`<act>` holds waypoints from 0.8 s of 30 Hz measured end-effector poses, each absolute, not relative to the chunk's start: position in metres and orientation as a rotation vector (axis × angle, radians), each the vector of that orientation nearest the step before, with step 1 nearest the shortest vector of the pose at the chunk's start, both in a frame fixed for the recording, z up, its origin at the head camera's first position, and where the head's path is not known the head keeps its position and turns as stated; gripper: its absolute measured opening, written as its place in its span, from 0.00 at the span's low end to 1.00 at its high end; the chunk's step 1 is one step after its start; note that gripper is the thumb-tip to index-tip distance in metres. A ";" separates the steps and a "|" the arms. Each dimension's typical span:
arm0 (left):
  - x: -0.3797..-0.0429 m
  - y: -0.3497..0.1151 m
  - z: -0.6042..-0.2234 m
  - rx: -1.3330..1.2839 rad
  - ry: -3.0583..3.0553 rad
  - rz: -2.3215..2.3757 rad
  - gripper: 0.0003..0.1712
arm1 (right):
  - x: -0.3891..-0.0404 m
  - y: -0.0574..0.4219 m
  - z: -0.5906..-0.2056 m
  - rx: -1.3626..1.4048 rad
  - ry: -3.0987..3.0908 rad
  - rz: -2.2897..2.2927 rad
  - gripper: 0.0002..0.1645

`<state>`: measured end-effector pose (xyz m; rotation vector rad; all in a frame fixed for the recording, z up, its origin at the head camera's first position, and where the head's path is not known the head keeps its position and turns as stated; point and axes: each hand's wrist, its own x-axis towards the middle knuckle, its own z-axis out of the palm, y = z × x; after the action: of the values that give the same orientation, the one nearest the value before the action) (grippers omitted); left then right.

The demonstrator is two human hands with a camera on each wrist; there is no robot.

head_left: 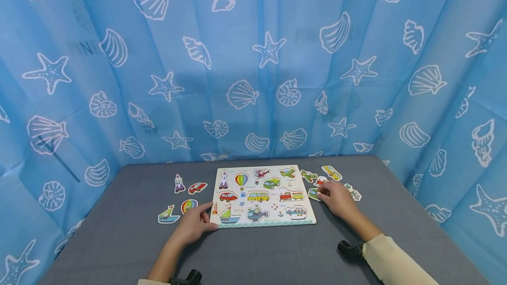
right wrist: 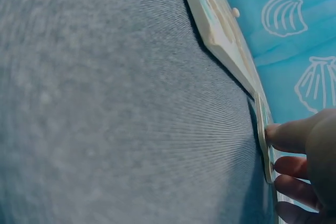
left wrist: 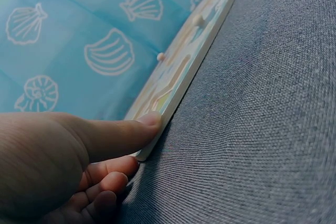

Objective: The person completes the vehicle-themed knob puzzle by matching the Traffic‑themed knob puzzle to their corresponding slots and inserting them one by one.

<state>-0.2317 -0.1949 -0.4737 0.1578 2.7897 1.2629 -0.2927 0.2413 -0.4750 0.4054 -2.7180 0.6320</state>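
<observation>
A white wooden puzzle board printed with colourful vehicles lies flat in the middle of the table. My left hand grips its near left corner; in the left wrist view the thumb lies over the top and the other fingers curl by the edge. Just beyond the board's right side, my right hand pinches a green truck puzzle piece. The right wrist view has this piece edge-on near the board's corner, thumb and fingertips against its face.
Left of the board lie a rocket piece, a red car piece, a balloon piece and a sailboat piece. Around the right hand are a plane piece, a yellow bus piece and others partly covered. A blue curtain hangs behind.
</observation>
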 end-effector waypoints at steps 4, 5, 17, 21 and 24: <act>-0.231 -0.195 -0.475 0.156 2.787 1.260 0.41 | -0.292 0.242 -0.473 0.413 -2.714 0.624 0.04; -0.231 -0.194 -0.476 0.155 2.784 1.263 0.41 | -0.292 0.242 -0.472 0.409 -2.715 0.624 0.04; -0.230 -0.195 -0.476 0.128 2.800 1.254 0.40 | -0.292 0.230 -0.464 0.371 -2.727 0.697 0.05; -0.231 -0.194 -0.476 0.125 2.795 1.249 0.41 | -0.294 0.224 -0.461 0.385 -2.745 0.710 0.03; -0.232 -0.194 -0.476 0.127 2.797 1.249 0.40 | -0.297 0.218 -0.458 0.403 -2.766 0.701 0.03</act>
<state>-0.2319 -0.1943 -0.4763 0.1267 2.7973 1.2492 -0.2972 0.2184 -0.4584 0.4029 -2.7659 0.7010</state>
